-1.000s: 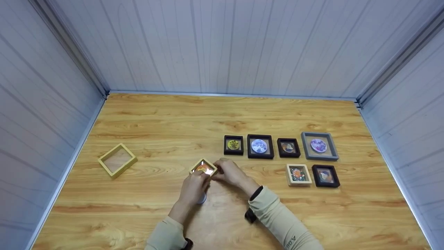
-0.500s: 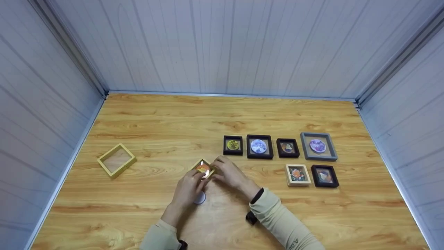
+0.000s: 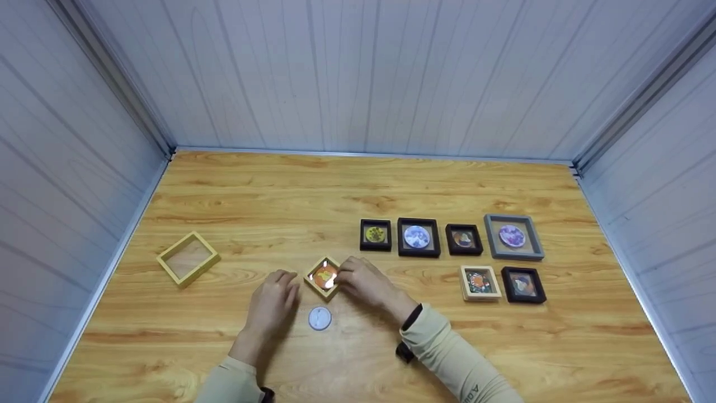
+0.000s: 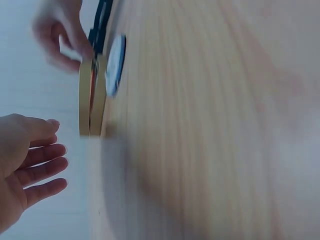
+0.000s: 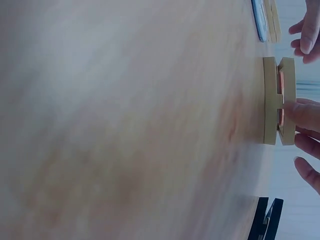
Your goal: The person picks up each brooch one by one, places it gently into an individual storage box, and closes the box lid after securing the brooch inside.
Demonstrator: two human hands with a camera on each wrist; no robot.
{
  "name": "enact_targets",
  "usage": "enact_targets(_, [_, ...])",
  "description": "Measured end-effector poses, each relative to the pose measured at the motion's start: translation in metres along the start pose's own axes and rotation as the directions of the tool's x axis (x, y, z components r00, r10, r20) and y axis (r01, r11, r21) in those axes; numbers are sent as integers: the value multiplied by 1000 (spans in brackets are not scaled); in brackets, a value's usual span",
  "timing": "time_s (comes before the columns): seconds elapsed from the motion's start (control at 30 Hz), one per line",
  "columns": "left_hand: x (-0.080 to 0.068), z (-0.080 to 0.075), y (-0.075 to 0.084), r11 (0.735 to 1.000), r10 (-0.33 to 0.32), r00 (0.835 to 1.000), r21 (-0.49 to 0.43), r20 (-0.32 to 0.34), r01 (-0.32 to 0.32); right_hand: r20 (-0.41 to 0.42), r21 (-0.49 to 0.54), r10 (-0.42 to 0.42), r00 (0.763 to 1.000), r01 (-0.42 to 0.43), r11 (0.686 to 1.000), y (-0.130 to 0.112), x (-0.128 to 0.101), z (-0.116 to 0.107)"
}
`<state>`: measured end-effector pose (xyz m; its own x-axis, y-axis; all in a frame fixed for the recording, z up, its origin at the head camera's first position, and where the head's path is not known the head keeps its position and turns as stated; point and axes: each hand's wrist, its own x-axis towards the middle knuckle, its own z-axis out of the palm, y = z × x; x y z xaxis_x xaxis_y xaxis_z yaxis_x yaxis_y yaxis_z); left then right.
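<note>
A small light-wood frame (image 3: 323,276) with an orange picture lies on the table, turned like a diamond. My right hand (image 3: 358,280) grips its right corner with curled fingers (image 5: 303,114). My left hand (image 3: 275,295) hovers just left of the frame with relaxed, straight fingers (image 4: 44,161) and holds nothing. A round pale disc (image 3: 320,318) lies flat on the table just in front of the frame, between my two wrists. In the left wrist view the frame (image 4: 92,97) shows edge-on with the disc (image 4: 115,65) beside it.
An empty light-wood frame (image 3: 189,257) sits at the left. To the right stand three black frames (image 3: 418,237) and a grey frame (image 3: 513,236) in a row, with a wood frame (image 3: 480,282) and a black frame (image 3: 523,284) below. Walls close in the wooden table (image 3: 279,190).
My left hand has let go of the small frame and drawn back to the left, uncovering the round disc. My right hand stays on the frame.
</note>
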<state>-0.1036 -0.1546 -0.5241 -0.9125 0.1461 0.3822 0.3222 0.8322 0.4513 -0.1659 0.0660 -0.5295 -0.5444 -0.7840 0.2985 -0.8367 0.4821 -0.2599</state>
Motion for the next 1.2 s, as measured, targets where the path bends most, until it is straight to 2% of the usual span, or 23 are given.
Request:
enact_targets(0.17, [0, -13, -22, 998, -28, 1000, 63, 1, 28, 13, -33, 10, 1000, -9, 999, 0, -2, -1])
enact_targets(0.33, [0, -26, -46, 992, 8, 997, 128, -70, 1, -26, -57, -33, 999, 31, 998, 2, -5, 0])
enact_targets(0.43, [-1, -33, -59, 985, 7, 995, 172, -102, 10, -47, -73, -63, 997, 59, 996, 3, -7, -1])
enact_targets(0.57, [-3, -42, -73, 975, -60, 993, 205, -105, 81, -47, -74, -66, 997, 63, 995, 3, -11, -3])
enact_targets(0.73, [-4, -53, -86, 951, -143, 986, 263, -84, 161, -13, -82, -23, 1000, 22, 996, 1, -17, -6])
enact_targets(0.87, [-6, -59, -96, 929, -178, 980, 314, -87, 196, 18, -72, 20, 1000, -19, 997, -1, -23, -10])
enact_targets(1.0, [-9, -62, -103, 912, -208, 971, 336, -115, 235, 41, -47, 50, 998, -48, 998, -2, -29, -14])
enact_targets(1.2, [-12, -64, -109, 890, -258, 958, 356, -122, 285, 34, -33, 66, 997, -65, 997, -2, -38, -18])
